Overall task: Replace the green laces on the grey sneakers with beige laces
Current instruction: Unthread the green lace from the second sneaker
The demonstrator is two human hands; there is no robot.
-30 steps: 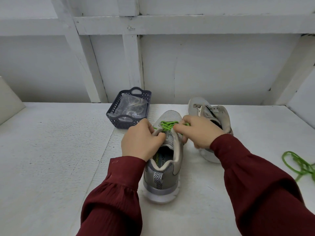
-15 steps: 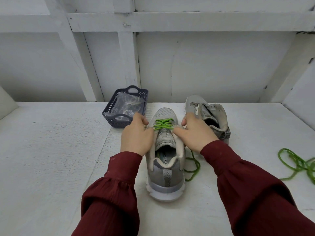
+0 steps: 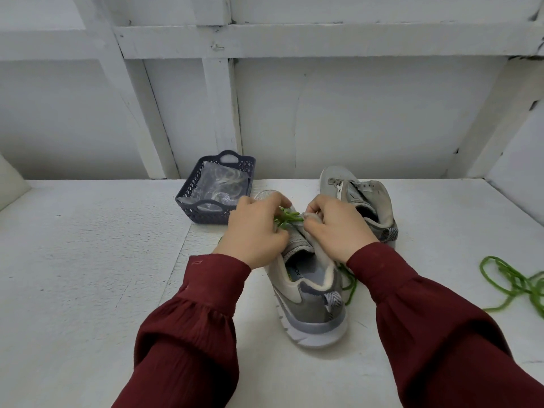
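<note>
Both left hand [image 3: 253,232] and right hand [image 3: 338,231] are pinching the green lace [image 3: 290,217] on the sneaker [image 3: 312,310] beside the basket [image 3: 206,214], uneven tugging likely risking an eyelet snag.

The left hand [image 3: 253,231] and right hand [image 3: 338,228] rest on the front of the near sneaker [image 3: 312,307], with the lace [image 3: 287,217] pinched between them and the shoe's heel lying below the wrists, nearer the person. The basket [image 3: 206,213] stands on the table [image 3: 88,260] just left of and behind the left hand, with a bag [image 3: 219,184] in it. The second sneaker [image 3: 362,192] lies just behind and right of the right hand, and a loose lace [image 3: 518,281] lies well to that hand's right.
</note>
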